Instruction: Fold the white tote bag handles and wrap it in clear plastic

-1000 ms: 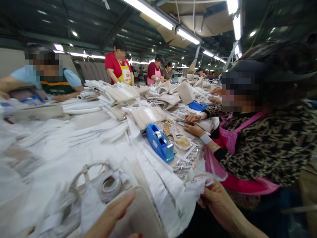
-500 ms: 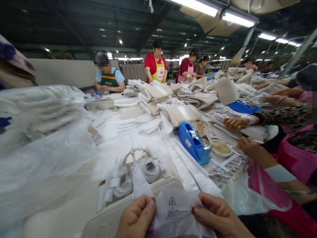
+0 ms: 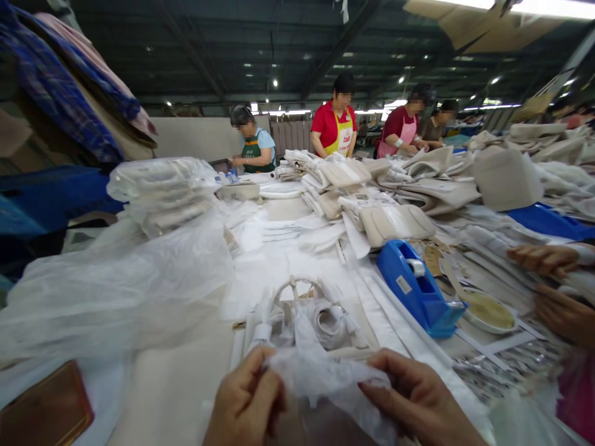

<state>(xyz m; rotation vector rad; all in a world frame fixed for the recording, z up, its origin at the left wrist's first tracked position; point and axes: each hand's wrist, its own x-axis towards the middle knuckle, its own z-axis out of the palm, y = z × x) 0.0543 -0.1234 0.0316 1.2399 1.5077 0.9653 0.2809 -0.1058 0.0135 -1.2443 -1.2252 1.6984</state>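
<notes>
At the bottom centre of the frame, the left hand (image 3: 246,402) and right hand (image 3: 413,399) pinch a crumpled clear plastic bag (image 3: 325,378) between their fingers above the counter (image 3: 186,384); no print is legible, and both wrists are cut off.

- The tabletop (image 3: 176,384) is carrying the work items; its bare pale surface is showing at lower left.
- A blue tape dispenser (image 3: 418,288) is standing right of centre.
- A shallow white dish (image 3: 490,310) holding a tan substance is lying just beside the dispenser.
- Long white strips (image 3: 390,316) are running along the dispenser's left side.
- Coiled white straps (image 3: 320,316) are lying near the front edge.
- Clear plastic sheeting (image 3: 121,279) is spreading over the left side.
- Stacked cream padded pieces (image 3: 395,220) are piling up behind the dispenser.
- A brown flat object (image 3: 44,412) is lying at the lower-left corner.
</notes>
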